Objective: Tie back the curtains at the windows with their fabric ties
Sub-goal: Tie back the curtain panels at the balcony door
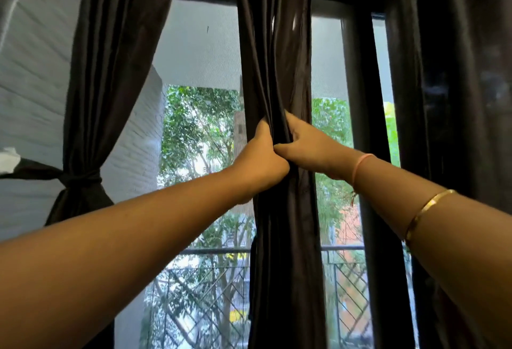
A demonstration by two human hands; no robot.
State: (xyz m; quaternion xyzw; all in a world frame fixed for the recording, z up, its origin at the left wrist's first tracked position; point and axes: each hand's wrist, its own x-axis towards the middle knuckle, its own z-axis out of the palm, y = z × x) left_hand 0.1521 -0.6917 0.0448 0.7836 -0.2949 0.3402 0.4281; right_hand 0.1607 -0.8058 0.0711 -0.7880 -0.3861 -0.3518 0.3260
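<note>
One of three dark curtains done: left curtain (110, 71) cinched by its fabric tie (77, 178) beside the window (199, 44). Left hand (260, 154) and right hand (307, 146) side by side, touching, both clamped tight around the gathered middle curtain (277, 57) at mid-window, no tie seen on it yet; right curtain (457, 99) hanging loose, likely next. No containers in view.

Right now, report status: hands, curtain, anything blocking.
Gripping the middle curtain, bunched: left hand, right hand. No tie seen round it yet. Already tied back: left curtain. Nothing blocking.
</note>
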